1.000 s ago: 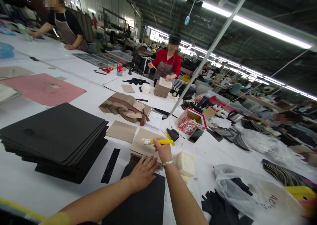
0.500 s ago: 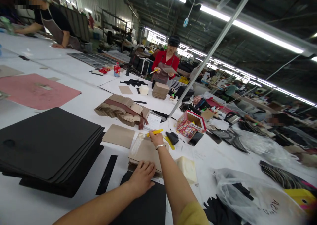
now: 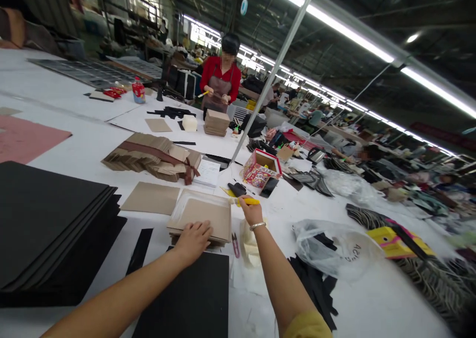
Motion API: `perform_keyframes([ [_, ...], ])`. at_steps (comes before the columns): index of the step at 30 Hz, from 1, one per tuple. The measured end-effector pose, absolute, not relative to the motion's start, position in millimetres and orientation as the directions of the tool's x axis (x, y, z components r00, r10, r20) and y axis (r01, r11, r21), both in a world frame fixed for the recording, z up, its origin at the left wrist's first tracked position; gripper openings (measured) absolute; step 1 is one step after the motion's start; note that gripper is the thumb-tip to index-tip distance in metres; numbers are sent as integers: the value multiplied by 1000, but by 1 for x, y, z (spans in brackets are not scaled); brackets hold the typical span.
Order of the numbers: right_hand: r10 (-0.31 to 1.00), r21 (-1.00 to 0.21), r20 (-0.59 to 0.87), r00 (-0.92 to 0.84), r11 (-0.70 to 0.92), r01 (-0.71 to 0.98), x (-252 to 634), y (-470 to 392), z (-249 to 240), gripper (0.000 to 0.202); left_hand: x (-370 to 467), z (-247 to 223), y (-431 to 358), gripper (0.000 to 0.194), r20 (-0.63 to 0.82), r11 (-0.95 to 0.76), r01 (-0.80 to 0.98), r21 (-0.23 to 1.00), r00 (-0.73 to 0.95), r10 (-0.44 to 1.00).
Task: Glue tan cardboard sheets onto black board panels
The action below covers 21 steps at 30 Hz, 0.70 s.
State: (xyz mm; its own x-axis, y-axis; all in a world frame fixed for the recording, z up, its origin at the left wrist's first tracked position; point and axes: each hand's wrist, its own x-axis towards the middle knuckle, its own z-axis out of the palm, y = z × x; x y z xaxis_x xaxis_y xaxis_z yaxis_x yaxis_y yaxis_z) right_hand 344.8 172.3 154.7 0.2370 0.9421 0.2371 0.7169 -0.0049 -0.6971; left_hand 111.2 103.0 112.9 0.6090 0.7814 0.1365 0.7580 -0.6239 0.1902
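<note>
My left hand (image 3: 194,241) lies with fingers stretched out on the near edge of a stack of brown cardboard pieces (image 3: 210,213). A pale, wet-looking band runs along the left and far edges of the top piece. In my right hand (image 3: 247,209) is a yellow-handled brush (image 3: 253,201), its bristles at the stack's far right corner. Close to the right side of the stack lie small thread snips (image 3: 235,245) and a whitish block-like container (image 3: 248,244), partly hidden by my right forearm. A black sheet (image 3: 197,293) lies under my left forearm.
Large black sheets (image 3: 48,219) are piled at left, beside a black strip (image 3: 139,249). Beyond are a single cardboard piece (image 3: 150,197), a fanned cardboard bundle (image 3: 148,154) and a red patterned box (image 3: 260,172). A plastic bag (image 3: 330,249) lies right. A co-worker (image 3: 221,78) stands across the table.
My right hand has moved the brush from the far left corner of the top cardboard to its right edge. The pale band now extends along the far edge. The camera view has shifted right.
</note>
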Motion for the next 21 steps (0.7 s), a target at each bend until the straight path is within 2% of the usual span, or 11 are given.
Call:
perform_keyframes([
  [3,931,-489,339,-132,295,821,333,149,154,22,118,119,115,32,69,-613,775,154,611,789],
  [5,901,-356,278,-332,418,836,326,124,151,23,122,121,119,30,33,-615,774,151,618,786],
  [7,878,-306,222,-424,476,825,323,93,150,23,125,123,121,28,18,-614,772,163,620,784],
  [11,856,-348,192,-480,517,782,325,33,162,24,129,127,119,26,-14,-585,788,193,598,801],
  [14,886,-428,212,-412,463,776,324,13,184,23,129,130,112,24,-6,-560,801,212,574,819],
  [18,904,-560,351,-246,413,718,300,43,207,23,134,128,100,22,75,-554,793,253,555,828],
  [21,873,-601,388,-294,482,638,254,87,204,22,140,122,95,31,80,-525,810,262,524,848],
])
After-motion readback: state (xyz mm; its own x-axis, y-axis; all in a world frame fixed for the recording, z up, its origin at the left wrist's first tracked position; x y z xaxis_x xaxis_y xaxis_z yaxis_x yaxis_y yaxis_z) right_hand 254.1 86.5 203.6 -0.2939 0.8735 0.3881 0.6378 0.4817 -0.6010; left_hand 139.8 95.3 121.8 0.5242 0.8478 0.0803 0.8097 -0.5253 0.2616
